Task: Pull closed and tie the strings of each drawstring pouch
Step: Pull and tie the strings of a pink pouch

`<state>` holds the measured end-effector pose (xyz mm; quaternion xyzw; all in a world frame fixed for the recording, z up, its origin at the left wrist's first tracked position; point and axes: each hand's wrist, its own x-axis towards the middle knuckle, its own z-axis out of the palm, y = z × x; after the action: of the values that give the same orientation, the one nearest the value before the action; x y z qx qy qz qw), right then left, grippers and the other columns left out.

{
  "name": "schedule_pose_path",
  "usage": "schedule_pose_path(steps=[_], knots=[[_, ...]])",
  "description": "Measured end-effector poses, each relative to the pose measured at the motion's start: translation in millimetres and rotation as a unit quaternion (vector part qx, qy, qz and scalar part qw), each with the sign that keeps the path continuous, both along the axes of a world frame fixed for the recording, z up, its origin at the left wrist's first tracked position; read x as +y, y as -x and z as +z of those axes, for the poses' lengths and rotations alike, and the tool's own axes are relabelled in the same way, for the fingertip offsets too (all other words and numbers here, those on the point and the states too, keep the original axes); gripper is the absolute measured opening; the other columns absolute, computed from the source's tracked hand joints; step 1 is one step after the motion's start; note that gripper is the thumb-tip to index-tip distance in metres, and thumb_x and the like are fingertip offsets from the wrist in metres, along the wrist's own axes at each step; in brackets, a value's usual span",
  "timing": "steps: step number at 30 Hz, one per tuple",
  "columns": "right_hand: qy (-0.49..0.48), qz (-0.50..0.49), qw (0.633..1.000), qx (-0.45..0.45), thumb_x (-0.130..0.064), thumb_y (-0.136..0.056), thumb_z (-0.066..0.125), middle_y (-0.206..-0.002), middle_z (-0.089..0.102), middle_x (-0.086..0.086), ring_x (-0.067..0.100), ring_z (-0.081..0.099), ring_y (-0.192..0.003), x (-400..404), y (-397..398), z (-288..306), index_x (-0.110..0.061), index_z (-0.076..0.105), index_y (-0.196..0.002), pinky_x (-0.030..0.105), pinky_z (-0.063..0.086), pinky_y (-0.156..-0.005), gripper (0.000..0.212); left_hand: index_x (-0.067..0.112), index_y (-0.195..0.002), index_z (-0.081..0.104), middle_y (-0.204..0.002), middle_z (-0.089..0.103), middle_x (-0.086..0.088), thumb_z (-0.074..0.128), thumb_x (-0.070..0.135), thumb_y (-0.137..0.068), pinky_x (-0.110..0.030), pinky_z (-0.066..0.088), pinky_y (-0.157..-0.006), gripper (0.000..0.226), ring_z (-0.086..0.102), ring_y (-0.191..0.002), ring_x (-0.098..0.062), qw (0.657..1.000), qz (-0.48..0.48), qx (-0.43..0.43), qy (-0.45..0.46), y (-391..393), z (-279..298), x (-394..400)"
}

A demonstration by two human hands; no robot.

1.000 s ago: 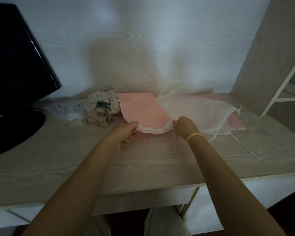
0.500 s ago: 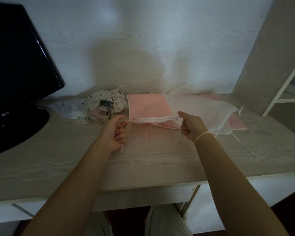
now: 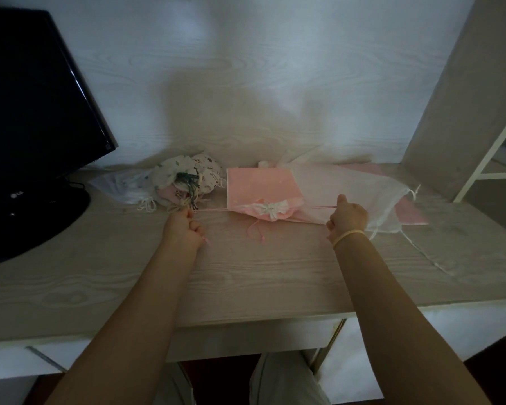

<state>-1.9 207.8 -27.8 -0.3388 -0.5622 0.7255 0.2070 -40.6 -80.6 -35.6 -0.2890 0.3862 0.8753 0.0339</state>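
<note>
A black monitor (image 3: pixel 27 118) stands at the desk's (image 3: pixel 246 276) left edge, with a heap of tied patterned pouches (image 3: pixel 187 179) beside it and a sheer white mesh pouch (image 3: pixel 357 194) to the right. Between them lies the pink drawstring pouch (image 3: pixel 260 191), its mouth gathered shut. The left hand (image 3: pixel 184 229) and right hand (image 3: pixel 348 219), each in a closed grip, pinch the pink strings (image 3: pixel 214 210) stretched taut to either side.

On the desk (image 3: pixel 246 276), the left hand (image 3: pixel 184 229) and right hand (image 3: pixel 348 219) each grip a pink string (image 3: pixel 214 210) pulled out sideways from a pink pouch (image 3: pixel 260 190), whose near mouth is gathered shut. A sheer white pouch (image 3: pixel 362 191) lies to its right, tied pouches (image 3: pixel 187 176) to its left, and a monitor (image 3: pixel 32 112) at far left.
</note>
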Motion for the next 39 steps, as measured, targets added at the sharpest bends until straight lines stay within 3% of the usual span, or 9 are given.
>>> schedule_pose_path(steps=[6, 10, 15, 20, 23, 26, 31, 34, 39], knots=[[-0.028, -0.002, 0.999, -0.019, -0.025, -0.094, 0.053, -0.061, 0.043, 0.002, 0.016, 0.040, -0.047, 0.0, 1.2, -9.2, -0.008, 0.047, -0.091, 0.025, 0.037, -0.046, 0.018, 0.017, -0.066, 0.038, -0.029, 0.016, 0.009, 0.042, 0.020, -0.102, -0.017, 0.011, -0.032, 0.036, 0.012, -0.023, -0.006, 1.000, 0.008, -0.017, -0.022, -4.9, -2.7, 1.6], [-0.027, 0.008, 0.999, -0.020, -0.023, -0.089, 0.055, -0.055, 0.039, 0.007, 0.021, 0.037, -0.044, -7.5, 2.2, -7.1, -0.010, 0.049, -0.072, 0.025, 0.034, -0.044, 0.022, 0.019, -0.067, 0.038, -0.034, 0.019, 0.010, 0.044, 0.019, -0.100, -0.019, 0.016, -0.034, 0.034, 0.013, -0.027, -0.005, 0.999, 0.017, 0.031, 0.002, -10.5, -0.6, -0.5], [-0.072, 0.120, 0.989, 0.046, -0.006, -0.083, 0.058, -0.054, 0.032, 0.005, 0.014, 0.030, -0.038, -9.5, -4.5, 8.0, -0.014, 0.040, -0.061, 0.019, 0.023, -0.041, 0.030, 0.019, -0.069, 0.048, -0.039, 0.027, 0.011, 0.054, 0.026, -0.098, -0.017, 0.014, -0.031, 0.030, 0.020, -0.030, -0.004, 0.981, -0.105, 0.123, 0.104, -11.8, 23.8, 7.9], [-0.345, 0.302, 0.888, 0.037, -0.005, -0.079, 0.065, -0.064, 0.048, 0.000, 0.013, 0.043, -0.052, -41.5, -11.2, 35.9, -0.016, 0.054, -0.082, 0.022, 0.036, -0.048, 0.015, 0.017, -0.069, 0.059, -0.049, 0.036, 0.007, 0.058, 0.029, -0.095, -0.022, 0.021, -0.043, 0.028, 0.028, -0.045, -0.010, 0.894, -0.260, 0.233, 0.281, -27.4, 62.3, 35.3], [-0.412, 0.410, 0.811, 0.063, -0.018, -0.080, 0.074, -0.066, 0.055, -0.004, 0.005, 0.049, -0.055, -66.0, -19.5, 48.6, -0.025, 0.056, -0.112, 0.017, 0.042, -0.053, 0.037, 0.013, -0.073, 0.066, -0.055, 0.045, 0.002, 0.060, 0.026, -0.095, -0.020, 0.032, -0.046, 0.026, 0.038, -0.048, -0.010, 0.821, -0.324, 0.299, 0.362, -46.2, 84.8, 47.9], [-0.462, 0.405, 0.782, 0.102, -0.018, -0.087, 0.065, -0.071, 0.063, -0.007, 0.005, 0.056, -0.062, -82.2, -23.5, 53.5, -0.015, 0.067, -0.093, 0.022, 0.046, -0.063, 0.006, 0.017, -0.074, 0.073, -0.062, 0.058, -0.002, 0.066, 0.034, -0.090, -0.016, 0.044, -0.055, 0.025, 0.050, -0.057, -0.011, 0.744, -0.339, 0.355, 0.453, -57.4, 94.2, 58.9], [-0.399, 0.418, 0.810, 0.104, -0.026, -0.098, 0.052, -0.055, 0.049, 0.000, 0.010, 0.038, -0.047, -83.3, -27.0, 63.2, -0.010, 0.063, -0.069, 0.024, 0.032, -0.051, 0.035, 0.023, -0.087, 0.071, -0.090, 0.069, -0.003, 0.053, 0.043, -0.084, -0.037, 0.050, -0.078, 0.028, 0.063, -0.086, -0.020, 0.843, -0.250, 0.316, 0.356, -36.7, 88.4, 59.3], [-0.273, 0.449, 0.837, 0.150, -0.029, -0.099, 0.049, -0.061, 0.045, 0.010, 0.011, 0.033, -0.045, -84.3, -30.9, 73.6, -0.007, 0.064, -0.077, 0.017, 0.028, -0.044, 0.035, 0.016, -0.101, 0.070, -0.091, 0.072, -0.005, 0.033, 0.044, -0.098, -0.041, 0.049, -0.086, 0.047, 0.066, -0.089, -0.024, 0.847, -0.318, 0.296, 0.305, -27.0, 67.0, 54.1], [-0.093, 0.379, 0.901, 0.190, -0.024, -0.098, 0.051, -0.059, 0.047, 0.003, 0.009, 0.029, -0.041, -67.5, -14.9, 87.2, -0.009, 0.062, -0.079, 0.019, 0.019, -0.040, 0.027, 0.003, -0.085, 0.073, -0.079, 0.073, -0.014, 0.021, 0.030, -0.103, -0.030, 0.042, -0.062, 0.061, 0.066, -0.064, -0.020, 0.840, -0.382, 0.220, 0.317, -25.9, 35.2, 58.9]])
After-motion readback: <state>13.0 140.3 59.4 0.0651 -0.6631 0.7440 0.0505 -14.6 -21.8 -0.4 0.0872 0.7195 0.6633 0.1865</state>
